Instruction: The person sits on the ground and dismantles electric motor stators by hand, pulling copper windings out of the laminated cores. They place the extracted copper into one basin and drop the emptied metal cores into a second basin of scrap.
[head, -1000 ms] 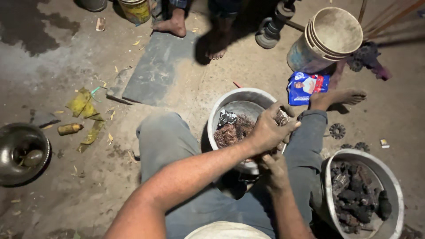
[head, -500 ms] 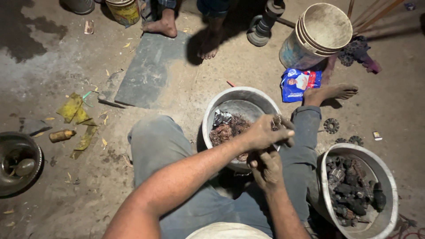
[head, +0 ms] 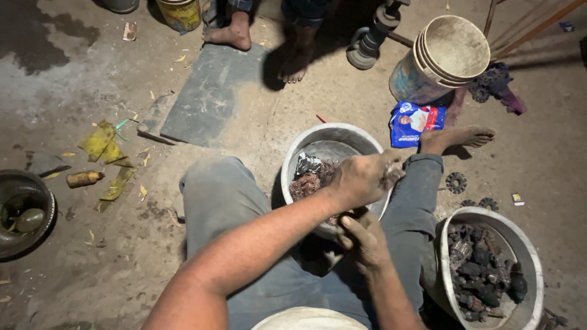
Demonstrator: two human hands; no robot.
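Observation:
I sit on the ground with a metal bowl (head: 342, 135) between my knees. It holds a tangle of reddish wire scrap (head: 312, 183) and a crumpled shiny bit. My left hand (head: 365, 178) reaches across over the bowl's near right rim, with its fingers closed on a small dark metal part. Just below it, my right hand (head: 362, 239) has its fingers curled around a dark piece that is mostly hidden under the left hand. The two hands nearly touch.
A second metal bowl (head: 531, 256) of dark greasy parts stands at my right. Small gears (head: 456, 182) lie by my bare foot (head: 460, 137). Stacked buckets (head: 441, 58), a blue packet (head: 416, 122), a grey slab (head: 208, 98), another person's feet (head: 231, 33) and a dark pan (head: 24, 211) lie around.
My left hand has dropped a little toward the right hand, and its small part is now less exposed. The view has shifted slightly.

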